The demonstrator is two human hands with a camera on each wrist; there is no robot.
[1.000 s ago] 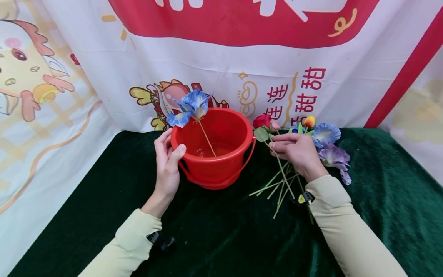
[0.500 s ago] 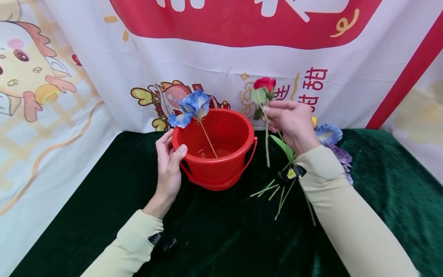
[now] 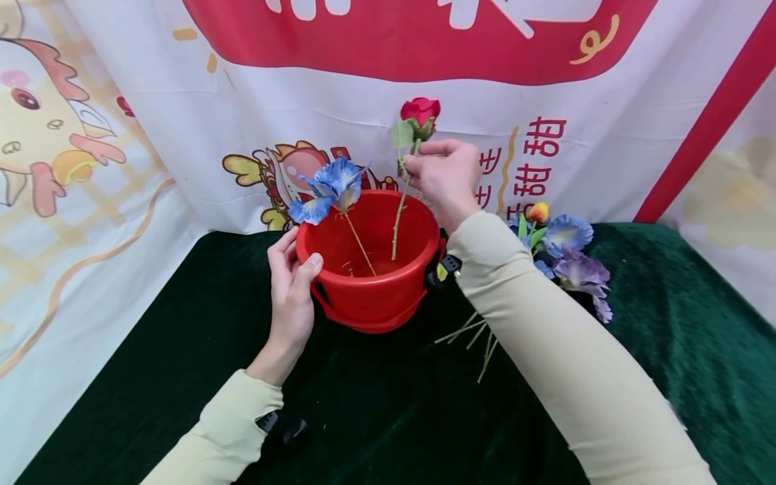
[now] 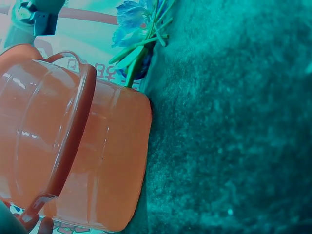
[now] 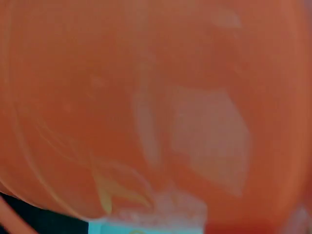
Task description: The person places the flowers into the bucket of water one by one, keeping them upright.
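Observation:
A red bucket point(image 3: 372, 306) stands on the dark green cloth. My left hand point(image 3: 291, 296) holds its left side, with the thumb at the rim and the fingers along the outside. Inside leans a blue iris point(image 3: 339, 183), its bloom above the rim. Over the bucket's right side, my right hand point(image 3: 447, 176) pinches a red rose point(image 3: 420, 116) by its stem just below the bloom. The rose is upright and its stem end hangs within the bucket's mouth. The bucket wall point(image 5: 73, 73) fills the right wrist view; the left wrist view shows the bucket's handle point(image 4: 73, 136).
Right of the bucket lies a pile of artificial flowers: a yellow-orange tulip point(image 3: 537, 213), a blue iris point(image 3: 568, 234) and a purple iris point(image 3: 582, 273). My right forearm covers part of their stems point(image 3: 467, 333). A printed white curtain point(image 3: 339, 101) hangs behind the table.
My right hand has lifted the rose from the pile, up and leftward, to above the bucket. The left hand and the bucket have stayed in place.

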